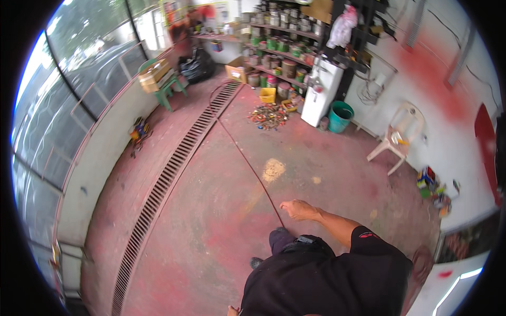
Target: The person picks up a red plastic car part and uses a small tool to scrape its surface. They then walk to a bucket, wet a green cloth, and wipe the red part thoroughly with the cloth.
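Observation:
My right hand [299, 209] is held out in front of my body with its fingers curled in; whatever they may hold is hidden. Just left of its fingertips, a thin dark red hose [252, 167] runs across the floor toward the drain grate and ends from view by my leg. Only a small part of my left hand [233, 310] shows at the lower edge, beside my dark shirt; its fingers cannot be made out. Neither hand visibly touches any object around it.
A long floor grate [177, 171] crosses the left side. Ahead stand shelves of paint cans [284, 50], a heap of small litter [268, 116], a yellow basket [268, 95] and a green bucket [340, 116]. A plastic chair [401, 137] stands right; a green chair [167, 92] bears a cardboard box.

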Action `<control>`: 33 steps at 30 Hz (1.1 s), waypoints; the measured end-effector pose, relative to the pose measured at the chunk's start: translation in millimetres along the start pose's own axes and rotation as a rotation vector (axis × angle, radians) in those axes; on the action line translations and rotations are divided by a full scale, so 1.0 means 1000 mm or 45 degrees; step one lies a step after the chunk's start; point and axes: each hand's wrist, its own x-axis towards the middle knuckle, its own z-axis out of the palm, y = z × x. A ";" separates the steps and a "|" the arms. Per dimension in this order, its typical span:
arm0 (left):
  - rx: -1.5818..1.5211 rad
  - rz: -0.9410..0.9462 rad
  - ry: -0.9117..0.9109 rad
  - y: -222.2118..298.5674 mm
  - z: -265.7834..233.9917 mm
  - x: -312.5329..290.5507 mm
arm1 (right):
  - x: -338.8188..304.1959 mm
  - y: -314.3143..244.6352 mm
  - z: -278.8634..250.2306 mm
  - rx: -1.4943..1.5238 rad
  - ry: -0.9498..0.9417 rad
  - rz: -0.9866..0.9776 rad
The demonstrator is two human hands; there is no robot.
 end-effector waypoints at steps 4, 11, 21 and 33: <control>0.188 0.009 -0.002 0.088 -0.040 0.056 | -0.066 0.073 -0.002 0.080 0.252 0.448; 0.261 0.164 -0.106 0.251 0.049 0.142 | -0.186 0.167 0.018 0.145 0.251 1.098; 1.194 0.724 -0.762 0.452 0.443 0.050 | -0.263 0.222 0.038 0.471 0.498 1.380; 1.669 1.057 -0.926 0.539 0.741 -0.013 | -0.195 0.319 -0.139 0.866 0.996 1.378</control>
